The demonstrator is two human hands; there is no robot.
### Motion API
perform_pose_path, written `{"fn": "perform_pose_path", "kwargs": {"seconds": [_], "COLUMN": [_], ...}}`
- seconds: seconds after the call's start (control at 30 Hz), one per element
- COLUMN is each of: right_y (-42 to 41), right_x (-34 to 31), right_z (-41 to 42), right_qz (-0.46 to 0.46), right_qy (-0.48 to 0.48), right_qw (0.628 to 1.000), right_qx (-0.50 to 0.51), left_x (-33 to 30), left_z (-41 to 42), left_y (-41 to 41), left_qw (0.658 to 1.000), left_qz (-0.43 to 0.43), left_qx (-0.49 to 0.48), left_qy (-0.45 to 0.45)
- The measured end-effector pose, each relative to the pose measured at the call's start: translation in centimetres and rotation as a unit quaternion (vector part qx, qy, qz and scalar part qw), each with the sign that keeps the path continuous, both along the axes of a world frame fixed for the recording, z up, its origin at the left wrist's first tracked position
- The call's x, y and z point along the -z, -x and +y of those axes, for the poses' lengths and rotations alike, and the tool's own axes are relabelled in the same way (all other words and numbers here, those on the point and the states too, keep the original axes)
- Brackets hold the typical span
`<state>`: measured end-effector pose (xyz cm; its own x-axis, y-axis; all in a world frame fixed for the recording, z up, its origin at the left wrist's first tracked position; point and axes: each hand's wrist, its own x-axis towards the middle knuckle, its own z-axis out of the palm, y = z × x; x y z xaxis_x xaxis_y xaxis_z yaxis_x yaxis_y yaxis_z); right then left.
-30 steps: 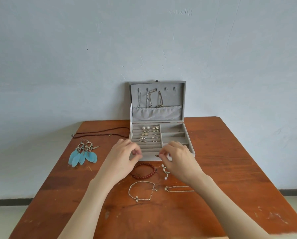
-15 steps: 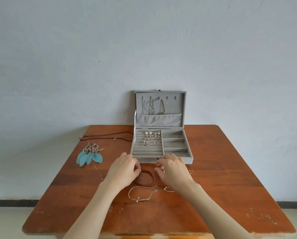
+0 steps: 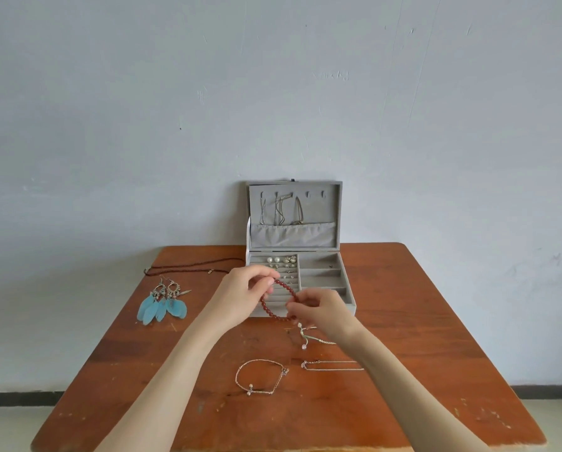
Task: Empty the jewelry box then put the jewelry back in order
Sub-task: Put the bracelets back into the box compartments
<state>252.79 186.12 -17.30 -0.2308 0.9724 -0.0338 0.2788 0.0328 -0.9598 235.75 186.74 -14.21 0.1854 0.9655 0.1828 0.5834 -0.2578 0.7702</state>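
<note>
Your open jewelry box stands at the middle of the table's far edge, its raised lid walling off that side, so reach it from the near side or from above. Your left hand and right hand hold the red bead bracelet over the box's front wall, blocking that approach. Toward the far left corner lie a dark cord necklace and blue feather earrings. Three thin chains sit between your forearms near the table's middle. The right side, up to the right edge, is bare wood, as is the near left corner.
</note>
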Motion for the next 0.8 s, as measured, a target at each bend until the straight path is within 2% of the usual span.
{"fn": "perform_pose_path", "kwargs": {"seconds": [0.17,0.33,0.43,0.53,0.63,0.8], "right_y": [-2.5,-4.8,-5.9,-6.7,-7.2,-7.1], "right_x": [-1.2,-1.8,-1.5,-0.8,0.3,1.5], "right_z": [1.6,4.6,7.2,10.0,12.3,14.4], "right_qz": [0.061,0.064,0.041,-0.012,-0.114,-0.245], "right_qy": [0.002,-0.01,-0.014,-0.016,-0.048,-0.103], "right_qw": [0.997,0.993,0.992,0.988,0.976,0.953], "right_qx": [0.051,0.098,0.12,0.153,0.179,0.142], "left_x": [0.2,0.8,1.1,1.8,2.8,4.7], "left_z": [1.8,4.8,7.2,9.7,11.7,13.7], "left_y": [-0.9,-3.2,-4.8,-6.5,-8.0,-8.6], "left_qw": [0.993,0.991,0.991,0.993,0.992,0.987], "left_qz": [-0.067,-0.081,-0.088,-0.028,0.021,0.092], "left_qx": [0.0,-0.042,-0.081,-0.118,-0.127,-0.126], "left_qy": [0.098,0.094,0.06,0.01,-0.015,-0.027]}}
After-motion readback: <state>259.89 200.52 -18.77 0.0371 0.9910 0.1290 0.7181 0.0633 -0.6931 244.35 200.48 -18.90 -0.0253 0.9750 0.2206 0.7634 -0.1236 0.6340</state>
